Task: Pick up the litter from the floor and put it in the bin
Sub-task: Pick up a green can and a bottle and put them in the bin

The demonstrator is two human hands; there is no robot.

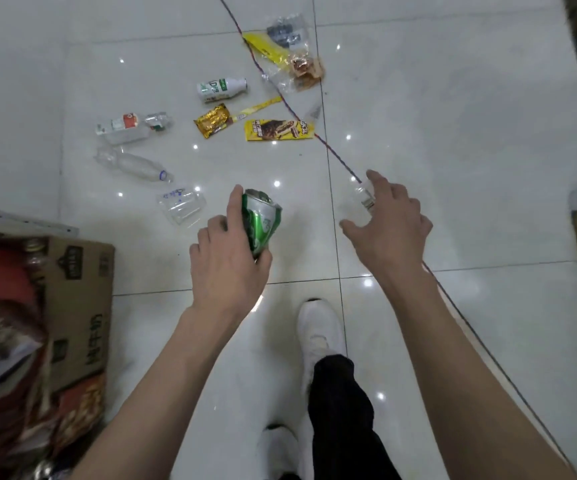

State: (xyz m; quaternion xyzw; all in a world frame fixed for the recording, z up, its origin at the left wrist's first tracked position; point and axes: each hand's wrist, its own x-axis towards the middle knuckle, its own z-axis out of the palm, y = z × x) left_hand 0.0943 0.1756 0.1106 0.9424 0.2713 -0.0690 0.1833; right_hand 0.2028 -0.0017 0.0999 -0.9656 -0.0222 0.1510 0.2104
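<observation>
White tile floor, three bottles, left hand gripping one crushed green can, right hand spread open

Both bare forearms stretched forward, left hand gripping a crushed can, right hand fingers spread

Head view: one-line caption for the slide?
Left hand grips a crushed green can; right hand spreads over a clear plastic piece, wrappers and bottles beyond.

Only a large "D" reads on the white bottle; the cardboard box bears blurred characters.
</observation>
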